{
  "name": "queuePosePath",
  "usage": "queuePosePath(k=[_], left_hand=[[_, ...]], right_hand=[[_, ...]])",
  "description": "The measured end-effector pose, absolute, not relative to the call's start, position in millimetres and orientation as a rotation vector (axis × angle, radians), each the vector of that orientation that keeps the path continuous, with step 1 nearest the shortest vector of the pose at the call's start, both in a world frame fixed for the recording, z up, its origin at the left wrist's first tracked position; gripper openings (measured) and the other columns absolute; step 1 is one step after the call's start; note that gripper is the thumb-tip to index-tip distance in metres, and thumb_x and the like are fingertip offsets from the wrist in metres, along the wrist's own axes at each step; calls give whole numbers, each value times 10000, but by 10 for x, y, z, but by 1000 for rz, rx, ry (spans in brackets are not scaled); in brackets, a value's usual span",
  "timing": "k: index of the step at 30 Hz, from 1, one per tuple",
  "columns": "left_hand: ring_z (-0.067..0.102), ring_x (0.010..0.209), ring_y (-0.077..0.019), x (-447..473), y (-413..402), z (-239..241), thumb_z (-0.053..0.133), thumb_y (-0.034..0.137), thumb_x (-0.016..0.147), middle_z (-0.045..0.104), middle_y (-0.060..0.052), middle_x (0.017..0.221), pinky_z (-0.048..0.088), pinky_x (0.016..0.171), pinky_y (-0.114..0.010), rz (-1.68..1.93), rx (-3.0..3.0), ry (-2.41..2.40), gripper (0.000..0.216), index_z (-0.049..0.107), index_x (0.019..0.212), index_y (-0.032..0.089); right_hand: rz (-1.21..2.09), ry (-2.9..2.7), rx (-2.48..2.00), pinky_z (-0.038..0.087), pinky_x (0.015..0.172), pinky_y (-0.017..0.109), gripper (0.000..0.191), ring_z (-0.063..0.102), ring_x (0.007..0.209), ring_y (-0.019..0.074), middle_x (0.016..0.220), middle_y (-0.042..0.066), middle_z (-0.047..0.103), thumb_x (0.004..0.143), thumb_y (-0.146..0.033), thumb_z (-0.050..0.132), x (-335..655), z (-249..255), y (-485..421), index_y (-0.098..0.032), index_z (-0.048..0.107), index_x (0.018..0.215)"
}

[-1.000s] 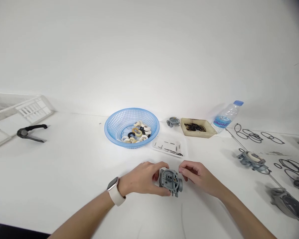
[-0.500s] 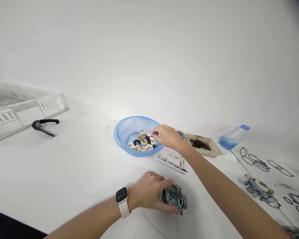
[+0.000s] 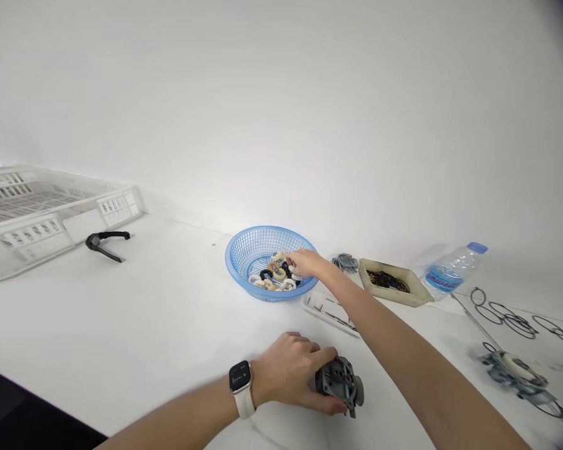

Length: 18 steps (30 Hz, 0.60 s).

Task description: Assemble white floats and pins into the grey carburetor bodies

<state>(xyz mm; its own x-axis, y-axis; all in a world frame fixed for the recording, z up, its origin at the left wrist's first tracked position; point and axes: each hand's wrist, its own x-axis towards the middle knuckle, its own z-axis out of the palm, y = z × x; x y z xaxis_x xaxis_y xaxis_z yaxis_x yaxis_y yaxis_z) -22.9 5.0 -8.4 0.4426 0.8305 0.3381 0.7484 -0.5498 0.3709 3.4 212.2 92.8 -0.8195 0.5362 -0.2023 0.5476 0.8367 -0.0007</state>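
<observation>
My left hand [image 3: 294,375] is closed around a grey metal carburetor [image 3: 341,382], its open side with holes facing up, on the white table. A blue plastic basket [image 3: 237,265] stands beyond it, with white, tan and black ring-shaped plastic floats [image 3: 278,274] piled inside. My right hand [image 3: 304,262] reaches into the right side of the basket. Its fingers are bent together over the pile and touch a white piece; whether they hold it is hidden.
A white tray of small pins [image 3: 326,309] lies beneath my right forearm. To the right are a beige box of black rings [image 3: 389,282], a water bottle [image 3: 455,272], loose rubber rings and another carburetor [image 3: 516,378]. A white crate [image 3: 51,231] and a black tool [image 3: 106,242] are at left.
My right hand has gone from the basket's rim down onto the floats. The whole view has shifted a little. My left hand keeps hold of the carburetor.
</observation>
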Motion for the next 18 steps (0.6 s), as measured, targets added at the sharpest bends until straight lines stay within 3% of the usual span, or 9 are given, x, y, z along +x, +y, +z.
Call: queuePosePath(k=[6,10,12,14,18], left_hand=[[690,649,-261,-227,40,-84,662,804,749,709,-53,722,489,676,-351,807,2482,1424,767,647,1231,206],[665,676,-231,-231,10,-32,665,593,875,694,-50,759,504,693,-351,1121,2285,1504,501,660,1170,189],[655,725,-214,-226,-25,37,628,425,936,683,-51,803,513,707,-340,1330,2149,1527,339,643,1181,191],[654,795,-205,-202,-73,123,647,317,924,686,-55,869,530,746,-332,1493,2039,1469,328,617,1230,202],[647,805,-192,-71,-182,277,710,269,872,723,-39,906,555,777,-327,1546,1793,1330,320,666,1187,232]], right_hand=[[-433,3166,791,539,801,251,325,664,903,149,1029,22,717,1000,-258,586,584,1210,1741,-225,610,1323],[-533,3560,664,539,821,287,295,655,897,164,1037,34,715,986,-254,594,1266,1110,1186,-216,627,1277],[-305,3805,475,545,810,323,321,660,866,172,1014,45,725,983,-153,578,1538,983,922,-205,594,1299],[41,3860,384,544,766,351,359,662,836,189,1000,60,735,962,-92,591,1718,862,712,-187,576,1308],[333,3795,345,532,663,368,361,669,776,214,955,80,749,950,-69,588,1854,722,462,-143,575,1304]])
